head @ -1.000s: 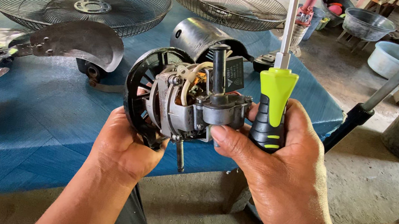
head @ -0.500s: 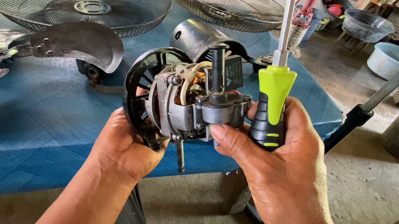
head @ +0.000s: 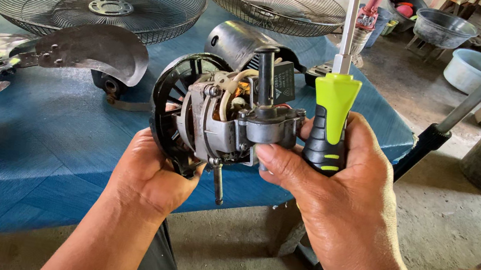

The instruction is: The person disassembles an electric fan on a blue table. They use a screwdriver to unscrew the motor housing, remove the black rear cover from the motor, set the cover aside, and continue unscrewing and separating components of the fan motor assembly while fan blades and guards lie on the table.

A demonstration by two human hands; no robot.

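Fan motor (head: 223, 119) held over the blue table (head: 24, 144).
It is gripped from below by the closed left hand (head: 149, 175); a screwdriver (head: 329, 120) is clasped upright in the right hand (head: 341, 197), whose thumb touches the motor.

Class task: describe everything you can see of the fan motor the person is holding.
The fan motor is a bare grey metal unit with copper windings and wires exposed, fixed to a round black slotted housing. A black post stands on top; a thin shaft points downward. It is held above the blue table's edge, left hand cupping the housing, right hand thumb on the grey gearbox end.
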